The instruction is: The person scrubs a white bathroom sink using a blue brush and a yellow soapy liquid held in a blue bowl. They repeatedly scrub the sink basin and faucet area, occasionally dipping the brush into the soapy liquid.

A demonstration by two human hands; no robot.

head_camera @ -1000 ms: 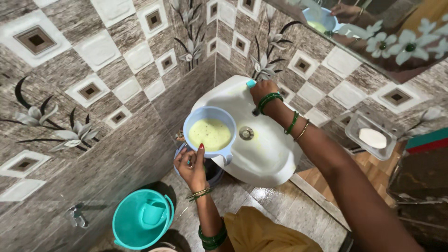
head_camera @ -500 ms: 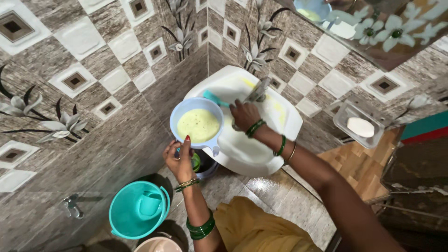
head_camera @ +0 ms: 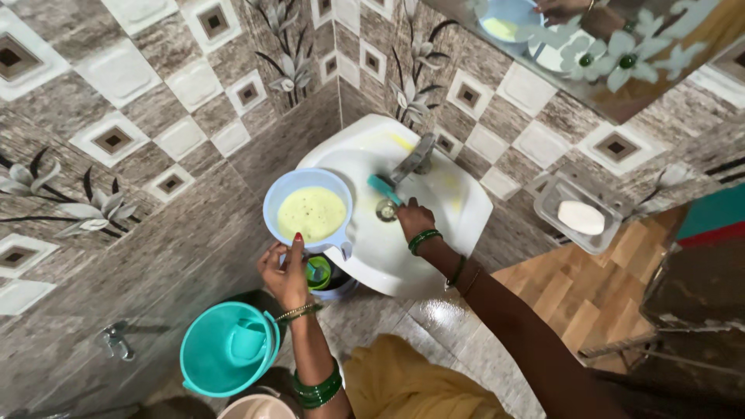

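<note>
Washbasin (head_camera: 434, 221), white and set in a tiled corner, lies under the right hand (head_camera: 414, 217), which is clenched around the handle of a teal brush (head_camera: 383, 187), its head just below the metal tap (head_camera: 415, 155). Open basin surface spreads to the right of that hand as far as the rim; the drain sits just left of it. Left of the brush, a pale blue mug (head_camera: 307, 211) of yellowish liquid overlaps the basin's left edge, grasped at its near rim by the left hand (head_camera: 285, 271), thumb on top. Below and left of this hand stands a teal bucket (head_camera: 229, 348) on the floor, close to the wall. Well to the right of the right hand, a clear soap dish (head_camera: 578, 213) with a white bar hangs on the wall.
</note>
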